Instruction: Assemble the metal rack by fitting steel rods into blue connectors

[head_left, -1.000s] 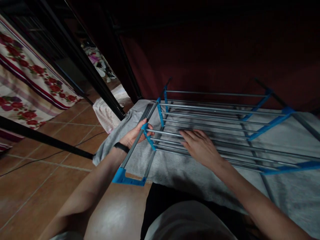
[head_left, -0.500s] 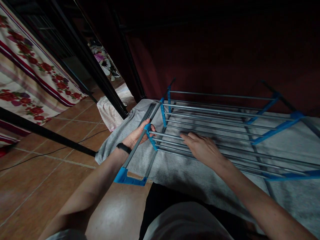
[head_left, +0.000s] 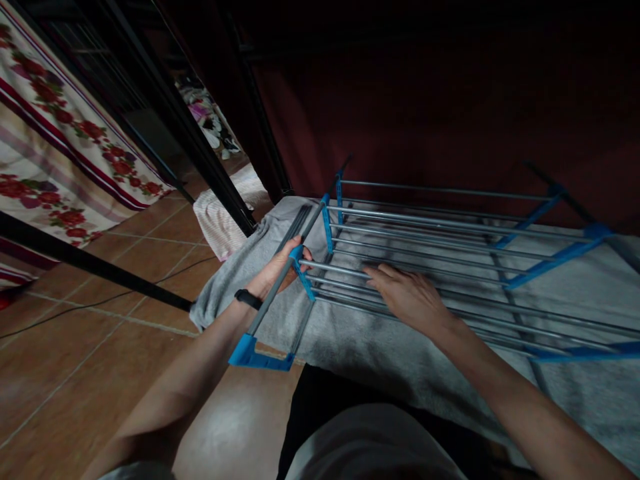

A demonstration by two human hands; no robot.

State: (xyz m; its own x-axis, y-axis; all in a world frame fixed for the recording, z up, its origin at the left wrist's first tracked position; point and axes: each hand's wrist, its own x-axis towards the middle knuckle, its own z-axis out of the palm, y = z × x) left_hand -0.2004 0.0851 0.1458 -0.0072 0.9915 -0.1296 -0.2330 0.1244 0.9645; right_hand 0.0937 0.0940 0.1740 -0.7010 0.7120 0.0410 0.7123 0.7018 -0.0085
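Rods point(head_left: 335, 269) look glossy metal, connectors point(head_left: 244, 350) smooth plastic, the blanket point(head_left: 415, 363) fuzzy cloth.

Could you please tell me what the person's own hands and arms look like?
The left hand and right hand are ungloved. A dark, watch-like wristband circles the left wrist; none shows on the right. Both forearms are bare, with a pale greyish sleeve edge at the left arm's bottom.

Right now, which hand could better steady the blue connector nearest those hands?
Probably the left hand: its fingers show on both sides of the blue connector, while the right hand is farther along the metal rod.
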